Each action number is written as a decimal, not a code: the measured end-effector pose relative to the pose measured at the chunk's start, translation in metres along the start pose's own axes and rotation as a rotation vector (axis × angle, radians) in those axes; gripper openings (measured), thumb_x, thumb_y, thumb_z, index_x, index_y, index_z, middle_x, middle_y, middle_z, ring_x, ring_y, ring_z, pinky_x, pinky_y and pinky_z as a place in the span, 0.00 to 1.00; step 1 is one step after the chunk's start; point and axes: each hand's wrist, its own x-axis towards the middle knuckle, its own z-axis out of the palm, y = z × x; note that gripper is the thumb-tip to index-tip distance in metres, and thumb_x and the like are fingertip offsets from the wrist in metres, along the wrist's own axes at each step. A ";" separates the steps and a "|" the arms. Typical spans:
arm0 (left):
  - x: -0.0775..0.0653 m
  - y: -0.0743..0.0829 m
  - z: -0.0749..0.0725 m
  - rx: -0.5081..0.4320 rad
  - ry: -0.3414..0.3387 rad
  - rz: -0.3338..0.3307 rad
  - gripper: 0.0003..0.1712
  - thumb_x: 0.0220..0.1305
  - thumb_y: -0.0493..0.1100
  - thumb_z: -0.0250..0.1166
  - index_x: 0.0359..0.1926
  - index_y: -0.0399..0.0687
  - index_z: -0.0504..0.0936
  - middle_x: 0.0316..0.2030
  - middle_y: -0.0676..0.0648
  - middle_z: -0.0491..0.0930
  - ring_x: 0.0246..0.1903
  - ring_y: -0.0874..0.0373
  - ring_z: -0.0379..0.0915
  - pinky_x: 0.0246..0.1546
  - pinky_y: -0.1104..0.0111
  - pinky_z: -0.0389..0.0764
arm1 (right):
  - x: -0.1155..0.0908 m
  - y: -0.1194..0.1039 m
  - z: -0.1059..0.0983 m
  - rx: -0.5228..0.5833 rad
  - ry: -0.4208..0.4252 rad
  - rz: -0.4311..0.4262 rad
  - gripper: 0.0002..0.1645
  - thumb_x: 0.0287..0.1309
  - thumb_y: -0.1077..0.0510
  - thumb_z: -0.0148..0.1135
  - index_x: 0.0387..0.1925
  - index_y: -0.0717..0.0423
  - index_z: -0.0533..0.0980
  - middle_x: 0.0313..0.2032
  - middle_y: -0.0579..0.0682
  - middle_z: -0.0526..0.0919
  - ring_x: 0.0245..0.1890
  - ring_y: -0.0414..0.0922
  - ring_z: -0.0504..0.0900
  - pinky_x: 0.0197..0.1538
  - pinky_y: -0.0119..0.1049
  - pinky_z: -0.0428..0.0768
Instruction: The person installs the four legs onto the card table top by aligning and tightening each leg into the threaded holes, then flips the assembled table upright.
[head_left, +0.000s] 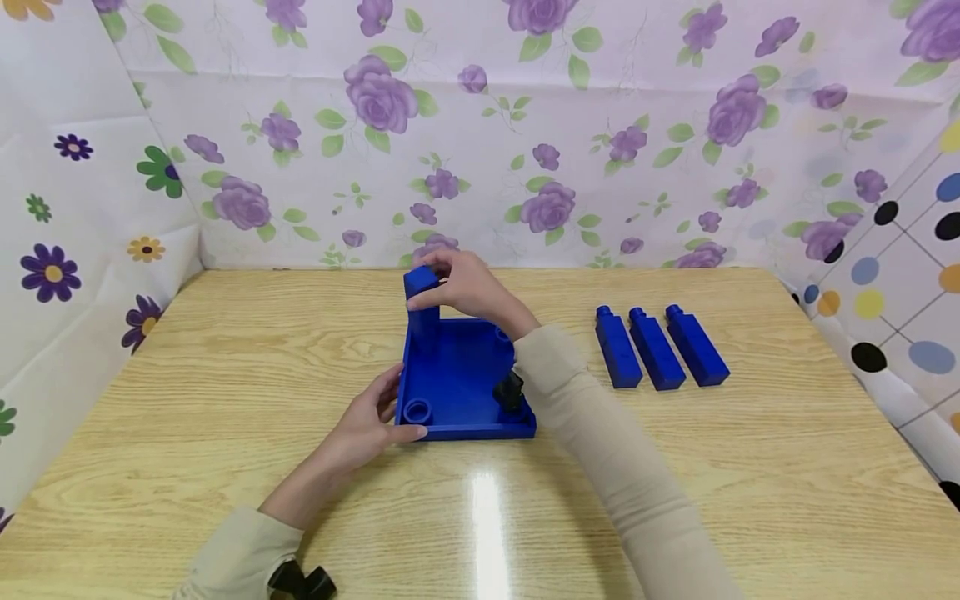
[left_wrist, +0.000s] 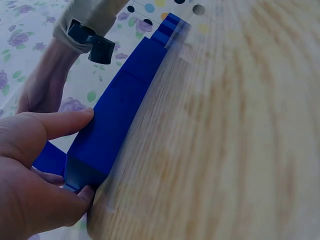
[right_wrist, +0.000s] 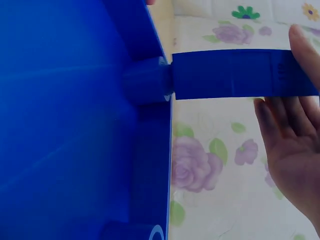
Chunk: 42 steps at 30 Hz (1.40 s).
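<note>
A shallow blue square tray [head_left: 465, 432] with raised walls and round corner sockets lies on the table. My right hand [head_left: 471, 290] grips the upper end of a blue square-sided leg [head_left: 423, 321], which stands upright at the tray's far left corner. In the right wrist view, the lower end of this leg [right_wrist: 225, 75] meets a corner socket [right_wrist: 145, 82]; how far it is inserted I cannot tell. My left hand [head_left: 366, 427] holds the near left corner of the tray, thumb at the front wall and fingers along the left side.
Three more blue legs [head_left: 618, 350] with round necks lie side by side on the wooden table [head_left: 262, 358], right of the tray. A bare socket [head_left: 417, 411] shows at the tray's near left corner. Flowered cloth [head_left: 450, 125] hangs behind the table.
</note>
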 end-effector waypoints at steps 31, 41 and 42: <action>0.000 -0.002 0.000 0.008 0.030 -0.024 0.55 0.53 0.28 0.71 0.75 0.39 0.47 0.69 0.35 0.57 0.67 0.41 0.55 0.66 0.55 0.59 | -0.007 0.007 -0.009 0.264 -0.148 -0.081 0.44 0.58 0.60 0.67 0.73 0.53 0.58 0.67 0.49 0.68 0.66 0.44 0.65 0.67 0.42 0.63; -0.002 0.001 0.001 0.002 0.016 -0.022 0.55 0.54 0.30 0.71 0.75 0.38 0.45 0.69 0.33 0.56 0.67 0.39 0.54 0.67 0.53 0.58 | -0.002 0.007 -0.015 0.370 -0.206 -0.048 0.40 0.58 0.68 0.65 0.71 0.59 0.61 0.65 0.53 0.70 0.65 0.45 0.68 0.66 0.40 0.66; -0.001 0.000 0.001 0.002 0.016 -0.021 0.55 0.54 0.30 0.71 0.75 0.38 0.46 0.68 0.33 0.56 0.67 0.39 0.54 0.67 0.53 0.58 | -0.001 0.007 -0.015 0.369 -0.207 -0.043 0.40 0.58 0.69 0.65 0.70 0.59 0.61 0.65 0.53 0.70 0.65 0.45 0.68 0.65 0.39 0.67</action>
